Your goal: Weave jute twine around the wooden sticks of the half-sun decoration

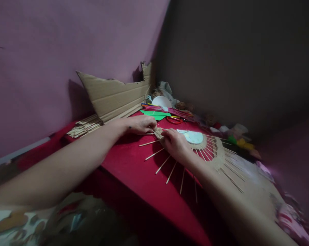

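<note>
Taking the pale-blue half-round piece (192, 137) as my clock's centre, the tan twine-like woven band (158, 133) reaches about nine o'clock, where both my hands are. My left hand (143, 123) has its fingers curled in at the band's edge; my right hand (177, 145) pinches it just beside them. Thin pale wooden sticks (154, 154) spread from nine round to four over the red cloth (133, 167).

Uneven pulling here could, I think, draw neighbouring sticks together and spoil their spacing, while a loose pinch might let the weave slacken. My right forearm crosses above the sticks near six; dropping it could bend one or skew the whole fan. It also hides part of the band, so I could miss a slipped strand.

The red-handled scissors (174, 120) lie at ten, near the bright green sheet (158, 114); a careless sweep that way might snag them. How tight the strands are, I cannot tell.
</note>
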A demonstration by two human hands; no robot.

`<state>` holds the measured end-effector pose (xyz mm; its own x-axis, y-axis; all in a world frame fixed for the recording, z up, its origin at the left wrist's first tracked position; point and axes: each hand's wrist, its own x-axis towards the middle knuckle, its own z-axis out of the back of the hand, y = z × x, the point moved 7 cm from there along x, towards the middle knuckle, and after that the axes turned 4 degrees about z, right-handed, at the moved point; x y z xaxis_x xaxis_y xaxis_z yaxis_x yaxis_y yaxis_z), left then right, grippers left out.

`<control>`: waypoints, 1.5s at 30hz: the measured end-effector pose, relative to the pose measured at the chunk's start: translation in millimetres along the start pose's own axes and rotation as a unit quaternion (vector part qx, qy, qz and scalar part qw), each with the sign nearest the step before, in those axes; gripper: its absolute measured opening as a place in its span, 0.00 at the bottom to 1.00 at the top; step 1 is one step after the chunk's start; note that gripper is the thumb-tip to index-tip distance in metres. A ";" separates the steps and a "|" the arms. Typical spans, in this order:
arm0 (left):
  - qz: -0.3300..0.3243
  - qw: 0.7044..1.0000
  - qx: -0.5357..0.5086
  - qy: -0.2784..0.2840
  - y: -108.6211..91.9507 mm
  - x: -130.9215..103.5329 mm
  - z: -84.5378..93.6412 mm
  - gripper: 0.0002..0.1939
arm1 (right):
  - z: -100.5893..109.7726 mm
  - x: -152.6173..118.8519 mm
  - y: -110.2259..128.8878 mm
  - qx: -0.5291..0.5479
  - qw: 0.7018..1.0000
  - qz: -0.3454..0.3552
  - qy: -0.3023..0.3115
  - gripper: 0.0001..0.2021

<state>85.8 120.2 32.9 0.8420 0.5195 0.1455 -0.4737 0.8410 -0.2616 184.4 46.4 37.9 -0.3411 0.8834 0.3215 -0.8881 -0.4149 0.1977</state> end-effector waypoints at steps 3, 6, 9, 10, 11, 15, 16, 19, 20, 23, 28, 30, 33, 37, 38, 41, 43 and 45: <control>-0.003 1.000 0.026 -0.011 -1.0 -2.4 2.4 0.04 | -7.5 0.4 -1.8 -0.013 1.000 0.007 -0.020 0.10; -0.023 0.998 0.051 -0.037 0.1 -4.0 4.9 0.04 | -9.8 -4.4 1.9 -0.003 0.998 0.025 -0.053 0.10; -0.050 0.990 0.073 -0.110 5.6 -4.5 10.9 0.09 | -11.1 -7.7 6.9 -0.002 0.997 0.051 -0.063 0.09; -0.045 0.986 0.075 -0.139 10.2 -4.6 13.2 0.14 | -11.6 -8.0 7.7 -0.005 0.997 0.054 -0.061 0.09; -0.029 0.983 0.074 -0.164 16.8 -4.6 15.3 0.19 | -12.2 -8.1 8.1 -0.008 0.997 0.054 -0.057 0.09; 0.064 0.983 0.084 -0.153 46.6 -2.1 10.1 0.19 | -13.4 -7.3 8.2 -0.009 0.998 0.049 -0.040 0.09; 0.077 0.985 0.097 -0.121 51.4 -0.8 5.7 0.14 | -13.7 -7.2 8.3 -0.007 0.998 0.048 -0.036 0.09; 0.085 0.986 0.127 -0.060 55.5 1.3 0.3 0.10 | -14.0 -7.5 7.6 0.006 0.999 0.045 -0.028 0.09; 0.078 0.987 0.126 -0.065 52.4 1.3 3.0 0.10 | -13.8 -7.6 7.0 0.011 0.999 0.043 -0.030 0.09; 0.020 0.992 0.090 -0.086 32.1 -0.6 11.8 0.13 | -12.6 -7.9 3.9 0.030 0.998 0.035 -0.047 0.06; -0.031 0.998 0.020 -0.052 7.2 -4.4 11.2 0.09 | -12.8 -8.3 0.2 0.058 0.996 0.031 -0.067 0.04; -0.026 0.999 0.019 -0.038 8.4 -3.7 7.7 0.07 | -12.6 -8.9 -0.5 0.070 0.994 0.036 -0.075 0.04; -0.019 0.999 0.013 -0.047 15.9 -0.9 5.9 0.06 | -10.6 -9.7 -2.1 0.101 0.989 0.048 -0.097 0.06; -0.010 0.999 -0.041 -0.033 23.9 2.3 2.5 0.06 | -6.9 -9.1 -6.4 0.166 0.978 0.050 -0.118 0.10; 0.000 0.998 -0.062 -0.025 25.6 2.5 1.8 0.06 | -6.2 -8.7 -6.5 0.182 0.975 0.052 -0.117 0.09; 0.038 0.991 -0.124 -0.009 30.8 1.0 1.9 0.07 | -5.0 -8.2 -1.9 0.214 0.968 0.082 -0.103 0.08; 0.066 0.986 -0.153 0.000 35.4 -1.0 3.0 0.09 | -7.0 -8.4 1.7 0.211 0.969 0.101 -0.083 0.10; 0.098 0.981 -0.166 0.007 41.6 -3.3 4.9 0.09 | -10.9 -8.5 2.3 0.191 0.974 0.100 -0.063 0.12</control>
<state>62.1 154.2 26.2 0.7479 0.6621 0.0479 -0.5189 0.6281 -0.5798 181.8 40.3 25.5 -0.4341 0.7523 0.4956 -0.6202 -0.6486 0.4412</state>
